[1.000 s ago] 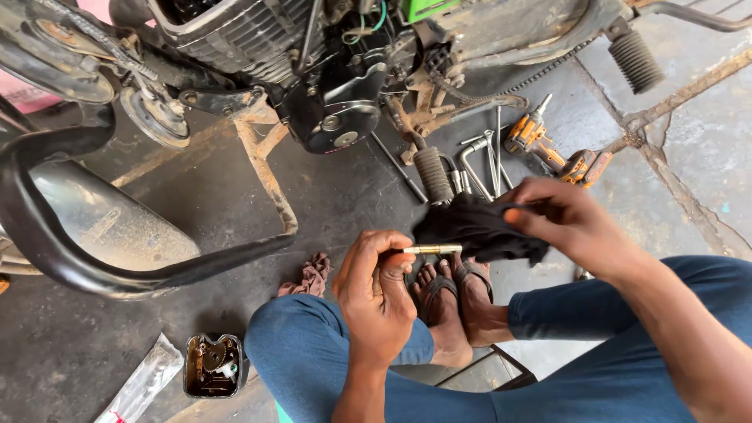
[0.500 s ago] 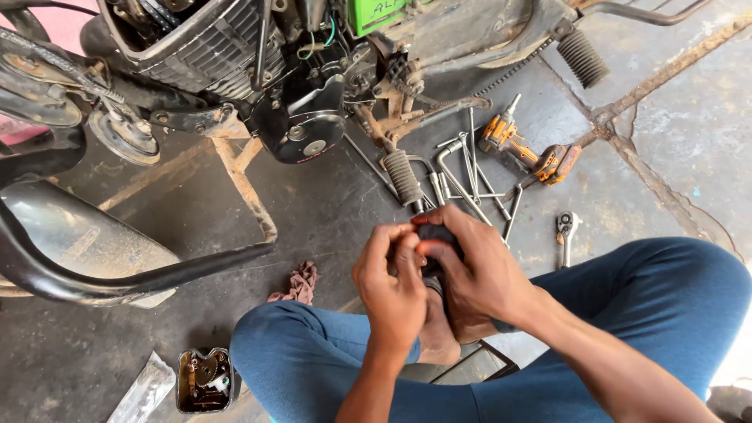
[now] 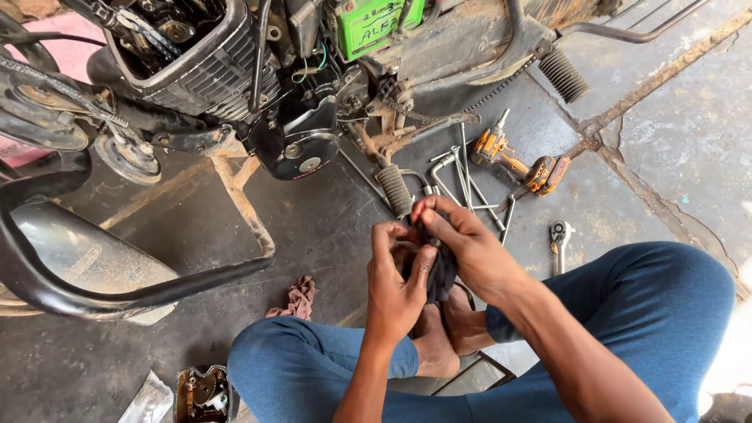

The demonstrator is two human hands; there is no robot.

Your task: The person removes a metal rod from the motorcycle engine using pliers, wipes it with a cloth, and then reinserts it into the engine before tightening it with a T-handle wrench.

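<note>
My left hand (image 3: pixel 395 282) and my right hand (image 3: pixel 466 251) are pressed together over my feet, both closed around a black cloth (image 3: pixel 440 274). The cloth is bunched between the palms and hangs a little below them. A small part that I held earlier is hidden inside the cloth. I squat in blue trousers (image 3: pixel 650 313) in front of a motorcycle engine (image 3: pixel 204 70) with a green battery (image 3: pixel 376 23) above it.
On the concrete floor lie several L-shaped wrenches (image 3: pixel 458 176), an orange power driver (image 3: pixel 521 164) and a ratchet (image 3: pixel 558 239). A black curved frame tube (image 3: pixel 117 294) crosses at left. A reddish rag (image 3: pixel 298 296) and an oily metal part (image 3: pixel 202 394) lie near my left knee.
The thin rod that my left hand held out a second ago is now wrapped in the black cloth. Both hands have come together around it, and the view has shifted.
</note>
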